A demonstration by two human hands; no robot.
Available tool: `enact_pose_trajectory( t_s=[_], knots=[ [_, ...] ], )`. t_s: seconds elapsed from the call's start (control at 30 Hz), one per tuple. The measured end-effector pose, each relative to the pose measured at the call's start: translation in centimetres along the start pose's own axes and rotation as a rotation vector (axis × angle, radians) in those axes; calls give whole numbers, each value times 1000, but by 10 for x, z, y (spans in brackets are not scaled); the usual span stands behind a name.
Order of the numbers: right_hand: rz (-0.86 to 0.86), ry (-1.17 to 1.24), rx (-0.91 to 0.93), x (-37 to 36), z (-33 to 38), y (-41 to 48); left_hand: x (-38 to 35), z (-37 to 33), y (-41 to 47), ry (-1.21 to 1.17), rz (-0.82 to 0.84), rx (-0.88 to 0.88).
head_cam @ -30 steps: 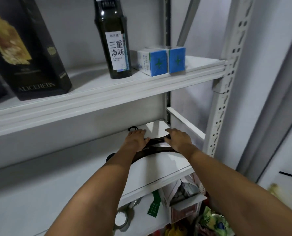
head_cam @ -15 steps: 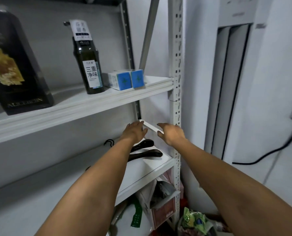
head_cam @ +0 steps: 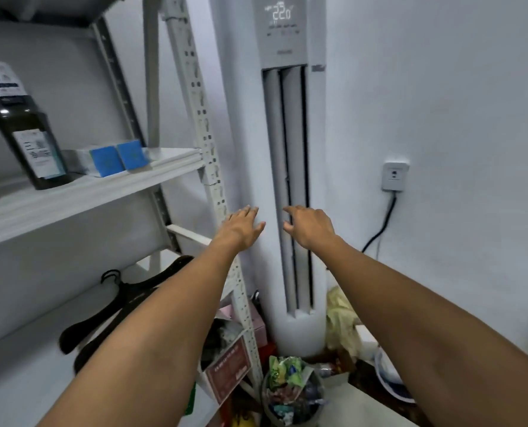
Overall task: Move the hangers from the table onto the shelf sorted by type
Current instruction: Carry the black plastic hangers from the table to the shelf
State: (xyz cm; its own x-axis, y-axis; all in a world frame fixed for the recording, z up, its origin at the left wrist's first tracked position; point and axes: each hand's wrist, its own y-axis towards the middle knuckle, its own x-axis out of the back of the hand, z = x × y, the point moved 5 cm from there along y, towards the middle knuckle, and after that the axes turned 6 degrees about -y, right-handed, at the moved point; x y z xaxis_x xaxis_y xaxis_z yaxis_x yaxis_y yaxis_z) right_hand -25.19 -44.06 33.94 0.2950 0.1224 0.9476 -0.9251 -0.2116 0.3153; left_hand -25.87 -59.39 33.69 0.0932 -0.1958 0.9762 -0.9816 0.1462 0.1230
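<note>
Dark hangers [head_cam: 114,306] lie stacked on the middle white shelf [head_cam: 25,380] at lower left, hooks toward the back wall, partly hidden by my left forearm. My left hand [head_cam: 241,229] is held out in the air, fingers straight, holding nothing, past the shelf's upright post. My right hand [head_cam: 310,224] is held out beside it, fingers loosely spread and empty, in front of the tall white air conditioner. Both hands are well away from the hangers. No table is in view.
A perforated shelf post [head_cam: 213,186] stands just left of my left hand. The upper shelf carries a dark bottle [head_cam: 28,143] and blue-and-white boxes [head_cam: 114,160]. A standing air conditioner [head_cam: 287,180], a wall socket [head_cam: 394,177] with cable, and floor clutter [head_cam: 290,386] sit to the right.
Both hands have let go of the hangers, which stay on the middle shelf, and have drawn away to the right. My view has swung right toward the air conditioner.
</note>
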Motion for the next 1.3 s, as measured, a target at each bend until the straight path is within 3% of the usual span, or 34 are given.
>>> enact_pose_trajectory(
  t_s=[0.3, 0.73, 0.97, 1.3],
  knots=[
    [-52, -127, -307, 37, -157, -58, -15, -176, 43, -79, 13, -297],
    [-27, -370, -892, 76, -362, -217, -74, -452, 45, -213, 102, -896],
    [-24, -424, -1180, 98, -407, -303, -103, -550, 13, -242, 183, -1174],
    [36, -424, -1500, 80, -402, -424, -164, -629, -59, -185, 322, -1440]
  ],
)
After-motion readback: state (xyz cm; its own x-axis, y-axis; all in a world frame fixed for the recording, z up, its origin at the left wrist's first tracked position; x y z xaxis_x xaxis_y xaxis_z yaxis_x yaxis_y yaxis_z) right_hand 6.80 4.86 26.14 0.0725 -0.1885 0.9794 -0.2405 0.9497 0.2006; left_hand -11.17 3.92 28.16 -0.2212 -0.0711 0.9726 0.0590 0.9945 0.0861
